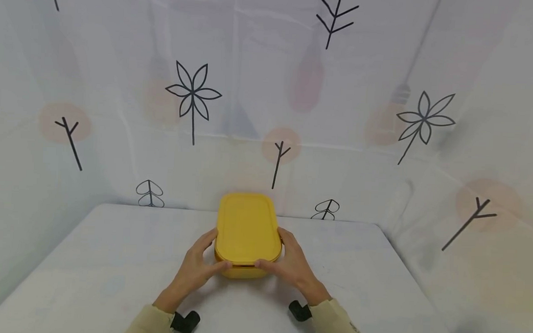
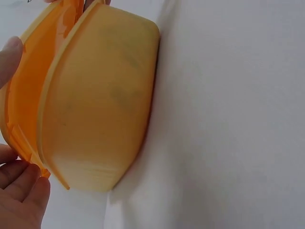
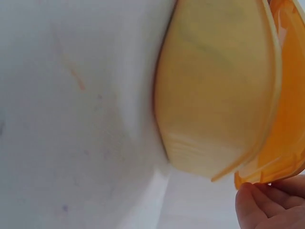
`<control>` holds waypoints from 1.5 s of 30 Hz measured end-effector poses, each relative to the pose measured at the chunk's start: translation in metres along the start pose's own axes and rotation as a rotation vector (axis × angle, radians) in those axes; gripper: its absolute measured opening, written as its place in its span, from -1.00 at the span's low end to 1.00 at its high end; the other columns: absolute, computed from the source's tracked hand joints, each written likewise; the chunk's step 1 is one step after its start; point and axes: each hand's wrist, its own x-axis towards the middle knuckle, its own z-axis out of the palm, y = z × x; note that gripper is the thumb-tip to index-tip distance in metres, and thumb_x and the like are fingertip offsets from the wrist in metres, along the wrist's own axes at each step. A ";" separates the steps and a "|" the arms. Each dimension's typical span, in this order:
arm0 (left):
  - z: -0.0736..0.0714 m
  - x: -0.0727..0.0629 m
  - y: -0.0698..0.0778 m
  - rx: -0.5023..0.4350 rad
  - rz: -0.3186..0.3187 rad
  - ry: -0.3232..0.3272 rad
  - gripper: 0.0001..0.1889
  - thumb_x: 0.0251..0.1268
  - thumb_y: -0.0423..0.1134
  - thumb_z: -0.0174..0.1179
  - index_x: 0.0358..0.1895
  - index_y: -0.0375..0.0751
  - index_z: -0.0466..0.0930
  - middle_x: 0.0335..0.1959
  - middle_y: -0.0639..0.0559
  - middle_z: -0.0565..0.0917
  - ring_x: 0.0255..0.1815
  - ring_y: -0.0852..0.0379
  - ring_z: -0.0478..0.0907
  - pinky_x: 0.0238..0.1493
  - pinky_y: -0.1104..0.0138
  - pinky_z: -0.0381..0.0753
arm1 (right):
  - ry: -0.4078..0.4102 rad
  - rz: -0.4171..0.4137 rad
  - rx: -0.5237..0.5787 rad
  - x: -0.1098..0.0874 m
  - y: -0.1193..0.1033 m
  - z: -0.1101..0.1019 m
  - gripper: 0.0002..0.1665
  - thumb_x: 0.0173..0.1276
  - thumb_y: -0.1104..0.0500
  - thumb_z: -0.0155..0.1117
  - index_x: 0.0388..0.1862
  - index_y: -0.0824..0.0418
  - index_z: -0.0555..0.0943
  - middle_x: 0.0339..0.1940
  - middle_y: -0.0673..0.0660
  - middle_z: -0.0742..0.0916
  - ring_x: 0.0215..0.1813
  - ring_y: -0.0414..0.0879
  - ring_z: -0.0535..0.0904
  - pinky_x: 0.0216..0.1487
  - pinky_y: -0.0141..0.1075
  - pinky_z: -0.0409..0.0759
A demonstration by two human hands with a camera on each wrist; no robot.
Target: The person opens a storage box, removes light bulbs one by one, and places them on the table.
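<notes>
A yellow rectangular food container (image 2: 97,100) with rounded corners stands on the table. Its yellow lid (image 1: 246,229) sits over it at a tilt, with a gap between lid and rim in both wrist views. My left hand (image 1: 196,266) holds the lid's left side, thumb near the front corner and fingers farther along the edge. On the opposite side my right hand (image 1: 292,263) grips the lid likewise, its fingertips (image 3: 259,198) on the tab at the lid's end. The container's inside is mostly hidden under the lid.
The white tabletop (image 1: 122,264) extends on both sides of the container. Behind and beside it hangs a pale cloth (image 1: 354,174) printed with plant drawings. Dark wrist mounts (image 1: 186,322) sit below both hands, by beige sleeves (image 1: 151,323).
</notes>
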 end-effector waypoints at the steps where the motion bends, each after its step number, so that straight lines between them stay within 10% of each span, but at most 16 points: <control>1: 0.001 0.001 0.001 0.000 0.003 0.001 0.02 -0.11 0.09 0.47 0.44 -0.25 0.18 0.42 -0.11 0.26 0.39 -0.08 0.24 0.34 0.01 0.26 | 0.005 -0.004 0.003 0.000 0.000 -0.002 0.40 -0.25 -0.52 0.42 0.49 0.12 0.15 0.42 -0.02 0.33 0.39 -0.07 0.25 0.38 -0.02 0.25; 28: 0.065 0.023 0.051 -0.037 0.125 0.016 -0.08 -0.07 0.07 0.44 0.42 -0.09 0.25 0.40 0.06 0.33 0.41 0.05 0.24 0.29 0.07 0.34 | 0.066 -0.115 0.058 -0.018 0.032 -0.078 0.19 -0.06 -0.18 0.56 0.48 0.11 0.16 0.38 0.03 0.36 0.33 -0.04 0.33 0.33 0.04 0.31; 45: 0.124 0.031 0.076 -0.099 0.000 -0.084 -0.06 0.00 0.10 0.40 0.46 -0.10 0.17 0.46 0.02 0.20 0.46 0.00 0.14 0.35 0.05 0.25 | 0.056 -0.045 0.028 -0.038 0.075 -0.125 0.15 0.06 -0.05 0.52 0.50 0.22 0.09 0.42 0.16 0.31 0.38 0.08 0.27 0.36 -0.02 0.26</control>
